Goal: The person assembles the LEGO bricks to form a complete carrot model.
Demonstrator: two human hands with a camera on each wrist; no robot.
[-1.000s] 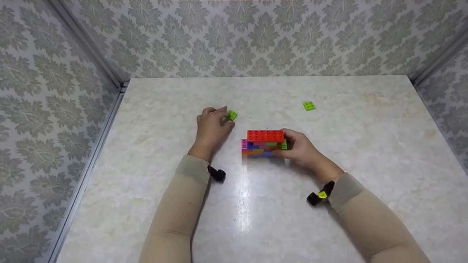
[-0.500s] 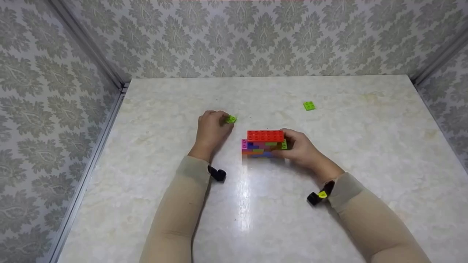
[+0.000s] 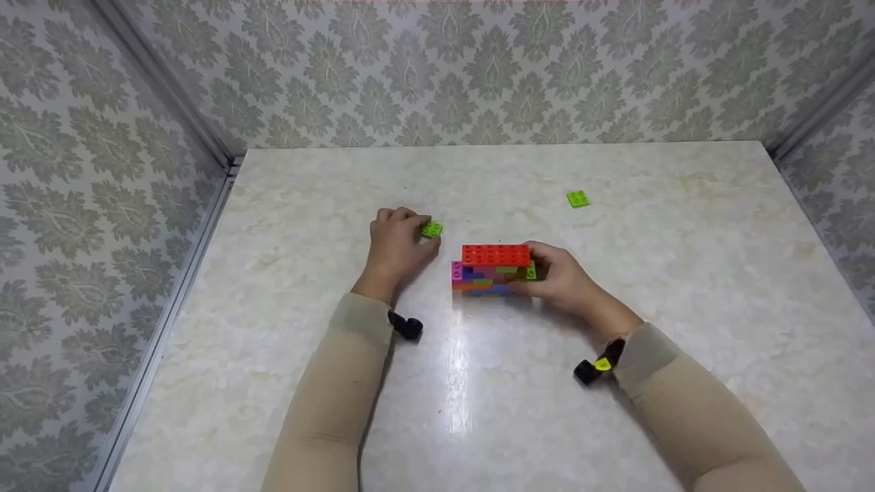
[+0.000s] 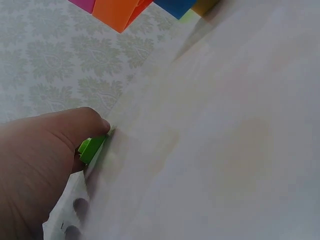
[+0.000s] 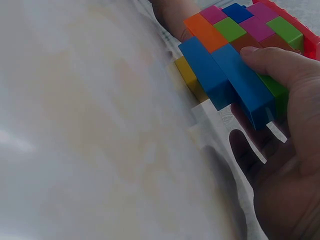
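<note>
My left hand holds a small lime-green building brick between thumb and fingers, low at the tabletop. In the left wrist view the thumb lies against the green brick, and the other fingers are mostly hidden. With my right hand I grip the right end of a stacked brick structure, topped by a long red studded brick. Seen from the right wrist, the thumb presses on the structure's side, which has blue, orange, green, pink and brown bricks, with a yellow one at its base.
Another lime-green brick lies on the pale marbled table, behind the structure and to its right. Patterned wall panels stand along the table's back and sides. Each wrist wears a small black camera.
My left fingers have closed in on the green brick and drawn it slightly toward me. The right hand and the brick structure have stayed in place.
</note>
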